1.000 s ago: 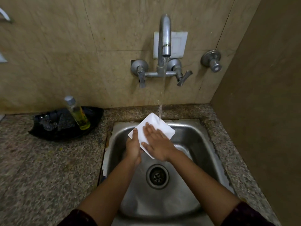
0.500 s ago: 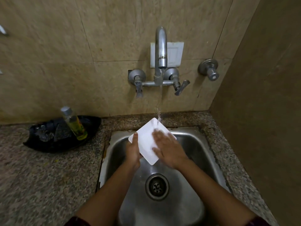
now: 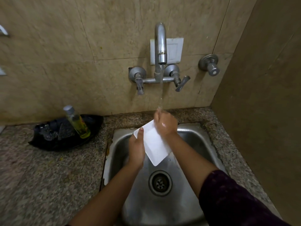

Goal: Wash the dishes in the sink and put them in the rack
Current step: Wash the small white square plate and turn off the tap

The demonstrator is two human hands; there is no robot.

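My left hand (image 3: 136, 149) pinches the white plate (image 3: 154, 144) by its left edge, thumb on top, tilting it over the sink (image 3: 197, 141) to drain, while my right hand (image 3: 166, 125) covers its far corner under the stream (image 3: 161, 88) from the tap (image 3: 160, 46), rinsing; whether it grips, I cannot tell.

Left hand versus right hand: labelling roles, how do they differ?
The left hand grips the white plate by its left edge, thumb on top; the right hand covers its far corner. Water strikes the right hand, not the left hand. Both touch the plate over the sink.
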